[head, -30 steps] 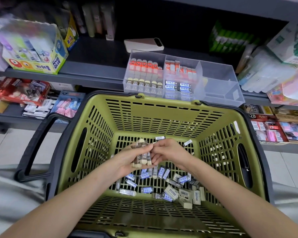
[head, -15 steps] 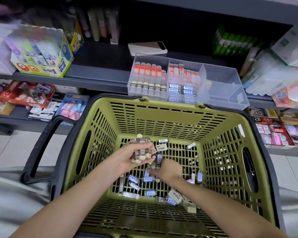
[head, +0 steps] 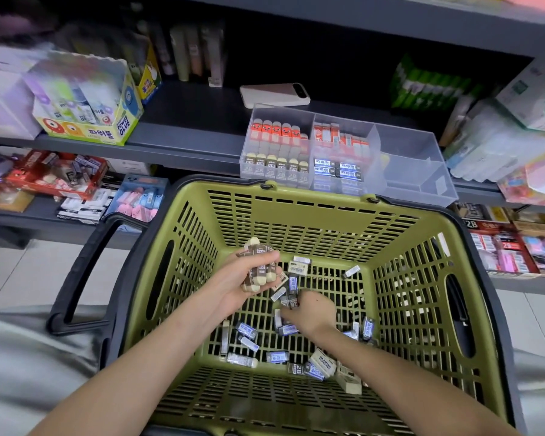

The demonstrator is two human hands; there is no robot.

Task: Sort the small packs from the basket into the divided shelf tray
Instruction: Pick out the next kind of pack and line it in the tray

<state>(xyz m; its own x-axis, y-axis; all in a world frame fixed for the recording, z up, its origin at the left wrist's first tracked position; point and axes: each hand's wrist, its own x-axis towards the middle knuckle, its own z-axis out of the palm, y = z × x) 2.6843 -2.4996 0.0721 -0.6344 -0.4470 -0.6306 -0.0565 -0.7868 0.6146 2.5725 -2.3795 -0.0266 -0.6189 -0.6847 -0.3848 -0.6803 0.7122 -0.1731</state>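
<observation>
Mid-frame in the green plastic basket [head: 312, 215], the left grip [head: 233, 284] clamps small brown packs [head: 259, 268]; the right grip [head: 312, 313], I cannot tell. They seem light and slick: pinch long sides.

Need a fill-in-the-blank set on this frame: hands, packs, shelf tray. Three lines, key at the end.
1. While the right hand reaches among loose blue-labelled packs, the left hand grips a bunch of brown-sleeved packs over the olive-green slotted plastic ____.
2. In the clear plastic divided tray, the packs marked 2B fill the front-____ compartment.
3. A pale flat phone lies on the dark grey shelf ____ the tray.

Missing words: basket; left; behind.
</observation>
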